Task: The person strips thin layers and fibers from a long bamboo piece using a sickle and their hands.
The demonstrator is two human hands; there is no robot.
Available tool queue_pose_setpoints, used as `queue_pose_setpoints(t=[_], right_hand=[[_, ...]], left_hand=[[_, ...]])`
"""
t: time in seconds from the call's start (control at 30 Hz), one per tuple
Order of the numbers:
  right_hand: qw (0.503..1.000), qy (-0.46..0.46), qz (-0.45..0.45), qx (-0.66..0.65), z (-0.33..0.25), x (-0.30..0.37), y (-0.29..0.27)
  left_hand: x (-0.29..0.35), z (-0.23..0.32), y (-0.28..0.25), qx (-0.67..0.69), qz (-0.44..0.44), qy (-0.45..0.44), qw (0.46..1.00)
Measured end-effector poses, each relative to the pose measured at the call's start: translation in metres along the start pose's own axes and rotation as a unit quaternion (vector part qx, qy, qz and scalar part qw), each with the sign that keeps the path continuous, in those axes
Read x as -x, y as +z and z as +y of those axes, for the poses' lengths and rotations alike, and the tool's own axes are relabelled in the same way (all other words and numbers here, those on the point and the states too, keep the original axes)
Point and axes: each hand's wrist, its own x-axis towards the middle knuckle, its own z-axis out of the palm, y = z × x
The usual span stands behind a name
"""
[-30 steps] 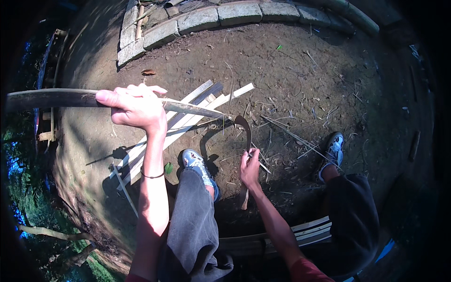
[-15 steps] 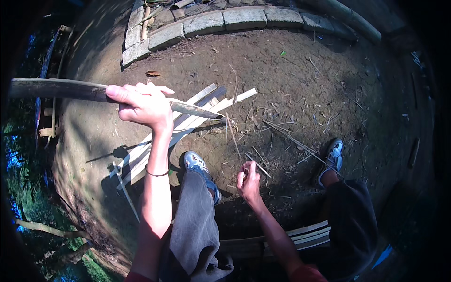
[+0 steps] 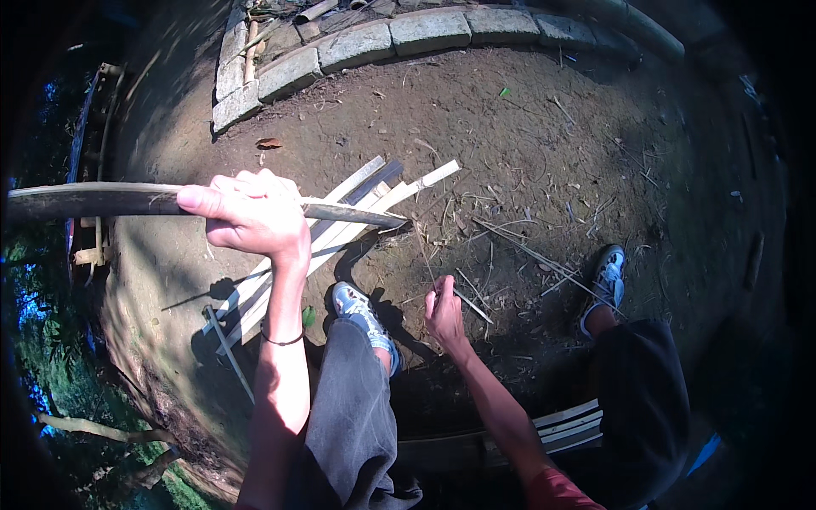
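My left hand (image 3: 259, 212) is wrapped round a long, curved split-bamboo strip (image 3: 102, 201), dark on the outside with a pale upper edge. The strip runs from the far left, through the fist, to a pointed end at mid-picture. Lower and to the right, my right hand (image 3: 444, 316) is closed, its fingers pressed together near the ground between my feet. A thin brown strand (image 3: 423, 252) runs between the bamboo's tip and this hand; whether the fingers grip it cannot be told. A narrow pale sliver (image 3: 473, 307) shows beside the hand.
Several pale split-bamboo strips (image 3: 361, 212) lie stacked beneath the left hand. Thin sticks (image 3: 544, 259) and shavings litter the dirt between and beyond my shoes. A curved border of stone blocks (image 3: 355, 47) crosses the far side, with a thick pole (image 3: 633, 24) behind.
My left hand and the far left end of the bamboo strip have dropped, leaving the strip more level. My right hand has shifted slightly up and left, still closed.
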Motion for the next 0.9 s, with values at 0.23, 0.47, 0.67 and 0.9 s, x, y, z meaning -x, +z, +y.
queue_pose_setpoints(t=[0.23, 0.47, 0.67, 0.9], right_hand=[[0.995, 0.076, 0.048, -0.048, -0.033, -0.006, 0.016], [1.0, -0.009, -0.021, -0.007, -0.084, 0.001, 0.018], [0.997, 0.058, -0.039, 0.02, -0.002, 0.004, 0.019], [0.927, 0.223, 0.043, -0.299, -0.013, -0.009, 0.021]], left_hand=[[-0.002, 0.007, 0.013, -0.022, 0.05, -0.038, 0.998], [-0.019, 0.006, -0.006, 0.008, -0.026, -0.048, 0.999], [-0.012, 0.014, -0.01, 0.001, 0.019, -0.009, 1.0], [-0.01, 0.007, 0.004, -0.029, 0.028, 0.001, 0.999]])
